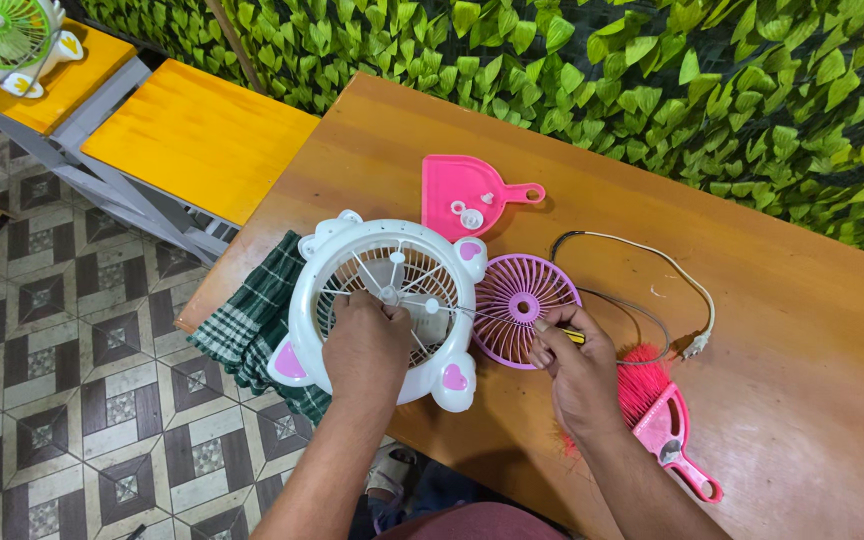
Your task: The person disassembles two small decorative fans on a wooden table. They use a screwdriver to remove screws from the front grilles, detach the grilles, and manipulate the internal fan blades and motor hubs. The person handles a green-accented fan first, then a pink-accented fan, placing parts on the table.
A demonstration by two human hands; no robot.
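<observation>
Fan body point(382, 300): lies face up on the bench point(802, 400), over a checked cloth point(252, 320).
Done: I judge the pink grille point(524, 303) is off, beside it.
Left hand point(364, 345): clenched on the hub.
Right hand point(577, 365): gripping a screwdriver point(512, 320), tip toward the hub.
Left: blades remain inside.

Glossy plastic fan housing point(382, 310), polished wooden table point(802, 340)

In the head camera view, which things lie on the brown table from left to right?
Green checked cloth → white fan housing under the left hand → purple fan grille → right hand → pink brush.
</observation>
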